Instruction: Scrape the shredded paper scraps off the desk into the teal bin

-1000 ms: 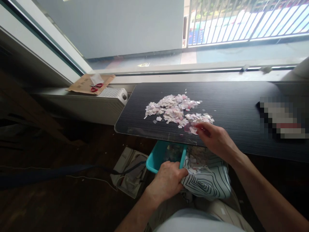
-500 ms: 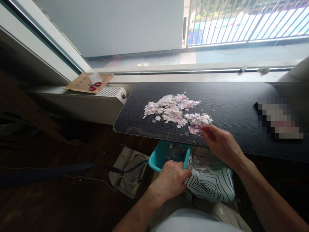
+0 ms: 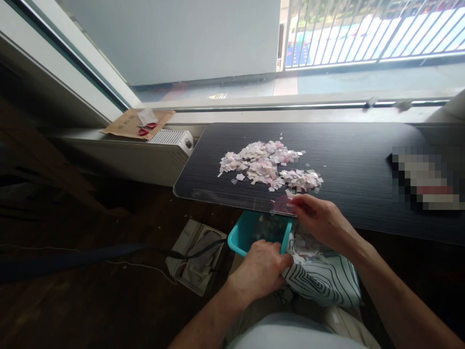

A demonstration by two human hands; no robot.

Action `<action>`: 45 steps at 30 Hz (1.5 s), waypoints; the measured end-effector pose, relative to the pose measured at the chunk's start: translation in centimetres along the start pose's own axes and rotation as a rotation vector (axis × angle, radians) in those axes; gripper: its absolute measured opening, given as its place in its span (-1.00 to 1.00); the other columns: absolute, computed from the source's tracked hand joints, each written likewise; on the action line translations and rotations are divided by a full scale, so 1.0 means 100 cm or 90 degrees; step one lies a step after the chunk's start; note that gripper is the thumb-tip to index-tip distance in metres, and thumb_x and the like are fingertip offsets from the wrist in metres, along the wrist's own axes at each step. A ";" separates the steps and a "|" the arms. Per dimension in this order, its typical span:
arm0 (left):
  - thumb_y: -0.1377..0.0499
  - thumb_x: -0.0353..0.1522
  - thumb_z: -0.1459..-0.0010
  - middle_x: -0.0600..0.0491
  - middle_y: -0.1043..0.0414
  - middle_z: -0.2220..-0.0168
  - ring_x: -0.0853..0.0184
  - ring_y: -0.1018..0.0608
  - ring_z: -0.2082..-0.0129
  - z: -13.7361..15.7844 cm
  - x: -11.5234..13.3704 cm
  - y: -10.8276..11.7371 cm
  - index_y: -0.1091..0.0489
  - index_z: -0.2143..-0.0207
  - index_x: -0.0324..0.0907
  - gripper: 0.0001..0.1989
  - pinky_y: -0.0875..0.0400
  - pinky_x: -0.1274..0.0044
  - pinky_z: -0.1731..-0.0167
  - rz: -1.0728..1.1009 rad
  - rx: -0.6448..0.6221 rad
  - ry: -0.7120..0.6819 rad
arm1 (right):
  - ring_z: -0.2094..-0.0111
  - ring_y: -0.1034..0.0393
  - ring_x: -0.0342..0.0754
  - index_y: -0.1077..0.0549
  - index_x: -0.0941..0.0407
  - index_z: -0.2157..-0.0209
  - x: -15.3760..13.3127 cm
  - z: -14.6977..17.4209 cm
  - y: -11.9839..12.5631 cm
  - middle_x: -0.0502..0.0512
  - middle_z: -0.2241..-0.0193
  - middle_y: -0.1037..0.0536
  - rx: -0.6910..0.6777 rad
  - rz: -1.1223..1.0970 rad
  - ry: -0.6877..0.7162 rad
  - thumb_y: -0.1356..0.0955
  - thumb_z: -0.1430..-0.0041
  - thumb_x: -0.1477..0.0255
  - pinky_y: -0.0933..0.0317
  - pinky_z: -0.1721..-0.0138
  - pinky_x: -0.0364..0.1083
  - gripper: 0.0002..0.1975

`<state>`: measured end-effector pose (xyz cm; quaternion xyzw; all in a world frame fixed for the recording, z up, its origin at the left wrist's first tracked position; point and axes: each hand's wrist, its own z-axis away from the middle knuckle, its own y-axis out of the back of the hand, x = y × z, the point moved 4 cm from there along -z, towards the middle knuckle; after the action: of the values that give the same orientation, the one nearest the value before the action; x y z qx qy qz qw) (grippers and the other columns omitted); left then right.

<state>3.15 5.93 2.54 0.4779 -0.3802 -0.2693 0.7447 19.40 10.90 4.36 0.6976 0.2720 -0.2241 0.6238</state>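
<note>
Small white and pale pink paper scraps lie heaped on the dark tabletop. My right hand pinches a flat, see-through pink piece with a rounded edge at the table's front edge, just in front of the heap. My left hand is closed on the near rim of a turquoise bin, which sits under that edge. Something greyish and clear lies inside the bin. Beside it, to the right, a white bag with black lines stands open with paper scraps inside, touching my left hand's fingers.
A pixelated object lies at the table's right. Red-handled scissors rest on a brown envelope on the left sill, above a white radiator. On the floor stands an open box, with a dark strap passing over it.
My right hand has drawn the pink piece left and toward me, from the heap's near side to the table edge. My left hand keeps its hold on the bin.
</note>
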 end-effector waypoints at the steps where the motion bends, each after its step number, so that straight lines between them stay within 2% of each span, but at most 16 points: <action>1: -0.21 -0.33 -0.04 0.06 -0.39 0.41 0.21 -0.48 0.40 0.000 0.000 0.000 -0.41 0.31 -0.10 -0.88 -0.31 0.47 0.41 0.000 0.000 0.000 | 0.51 -0.37 -0.14 -0.48 0.09 0.23 0.000 -0.001 0.000 -0.01 0.46 -0.55 0.010 -0.004 -0.001 -0.29 -0.15 0.38 -0.19 0.45 -0.18 -0.81; 5: -0.20 -0.34 -0.04 0.06 -0.39 0.42 0.21 -0.48 0.40 0.000 0.000 -0.001 -0.41 0.32 -0.10 -0.89 -0.31 0.47 0.41 0.000 0.000 0.006 | 0.46 -0.40 -0.13 -0.47 0.10 0.19 0.001 -0.004 -0.003 0.04 0.38 -0.57 0.039 -0.021 0.000 -0.27 -0.19 0.37 -0.22 0.41 -0.17 -0.79; 9: -0.20 -0.35 -0.03 0.06 -0.40 0.41 0.21 -0.48 0.40 0.000 0.000 -0.001 -0.41 0.32 -0.10 -0.89 -0.31 0.47 0.41 0.003 0.002 0.006 | 0.49 -0.38 -0.15 -0.48 0.08 0.22 -0.001 -0.004 -0.008 -0.01 0.44 -0.55 -0.020 -0.034 0.012 -0.28 -0.17 0.37 -0.20 0.44 -0.19 -0.81; 14: -0.21 -0.35 -0.03 0.06 -0.40 0.40 0.21 -0.48 0.39 0.000 0.000 -0.001 -0.41 0.31 -0.11 -0.88 -0.32 0.47 0.40 0.003 -0.003 0.008 | 0.48 -0.37 -0.16 -0.47 0.08 0.20 0.000 -0.003 -0.004 -0.01 0.41 -0.55 0.004 -0.027 0.002 -0.28 -0.17 0.37 -0.20 0.43 -0.19 -0.80; 18: -0.20 -0.34 -0.04 0.06 -0.40 0.40 0.21 -0.48 0.39 0.000 -0.001 0.000 -0.42 0.30 -0.11 -0.88 -0.32 0.47 0.40 0.003 0.003 0.008 | 0.50 -0.37 -0.16 -0.48 0.07 0.23 -0.001 -0.002 -0.007 -0.03 0.46 -0.54 -0.049 -0.048 0.012 -0.28 -0.17 0.35 -0.20 0.45 -0.20 -0.81; 22: -0.20 -0.34 -0.05 0.05 -0.40 0.40 0.21 -0.48 0.38 -0.001 -0.001 0.001 -0.42 0.30 -0.12 -0.88 -0.32 0.47 0.38 0.002 -0.003 0.007 | 0.42 -0.41 -0.13 -0.47 0.08 0.18 -0.004 -0.005 -0.007 0.02 0.36 -0.56 -0.002 -0.063 0.021 -0.26 -0.19 0.36 -0.23 0.38 -0.18 -0.78; 26: -0.20 -0.35 -0.03 0.06 -0.40 0.40 0.21 -0.48 0.38 0.000 -0.002 0.001 -0.42 0.30 -0.11 -0.87 -0.32 0.47 0.38 0.007 -0.006 0.010 | 0.48 -0.38 -0.14 -0.48 0.07 0.23 -0.004 -0.004 -0.013 -0.01 0.43 -0.55 -0.062 -0.074 0.044 -0.27 -0.19 0.36 -0.20 0.45 -0.19 -0.81; 32: -0.19 -0.35 -0.04 0.06 -0.40 0.40 0.22 -0.47 0.40 0.000 -0.002 0.001 -0.42 0.30 -0.11 -0.87 -0.31 0.47 0.38 0.000 -0.005 0.011 | 0.41 -0.42 -0.13 -0.47 0.08 0.19 -0.002 -0.003 -0.012 0.02 0.37 -0.57 -0.010 -0.093 0.018 -0.27 -0.19 0.35 -0.24 0.39 -0.18 -0.79; 36: -0.19 -0.34 -0.05 0.06 -0.39 0.40 0.21 -0.47 0.39 0.001 -0.004 0.000 -0.42 0.28 -0.10 -0.86 -0.31 0.47 0.38 -0.001 -0.005 0.011 | 0.46 -0.40 -0.13 -0.49 0.07 0.22 -0.004 0.000 -0.012 0.00 0.43 -0.56 -0.079 -0.107 0.029 -0.27 -0.19 0.32 -0.23 0.45 -0.18 -0.79; 38: -0.18 -0.35 -0.07 0.06 -0.38 0.41 0.22 -0.46 0.39 0.003 -0.007 0.000 -0.41 0.28 -0.10 -0.88 -0.30 0.47 0.38 0.007 -0.003 0.019 | 0.47 -0.41 -0.12 -0.49 0.07 0.22 0.006 0.003 -0.002 0.01 0.43 -0.56 -0.033 -0.113 -0.011 -0.28 -0.18 0.30 -0.25 0.45 -0.17 -0.78; 41: -0.15 -0.38 -0.10 0.06 -0.36 0.42 0.25 -0.44 0.40 0.008 -0.012 -0.002 -0.41 0.31 -0.11 -0.92 -0.29 0.48 0.37 0.020 0.006 0.046 | 0.48 -0.43 -0.11 -0.48 0.08 0.19 0.029 0.009 0.018 0.03 0.40 -0.57 0.081 -0.085 -0.084 -0.31 -0.14 0.29 -0.29 0.42 -0.14 -0.76; 45: -0.13 -0.41 -0.12 0.05 -0.36 0.41 0.25 -0.43 0.38 0.013 -0.018 -0.007 -0.41 0.32 -0.11 -0.92 -0.27 0.50 0.36 0.037 0.015 0.082 | 0.49 -0.44 -0.09 -0.48 0.08 0.19 0.043 0.016 0.027 0.06 0.39 -0.58 0.132 -0.046 -0.117 -0.31 -0.13 0.31 -0.31 0.41 -0.11 -0.77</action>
<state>1.05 6.38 1.72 0.4918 -0.3486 -0.2115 0.7693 24.40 9.50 3.38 0.7248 0.2141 -0.3360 0.5621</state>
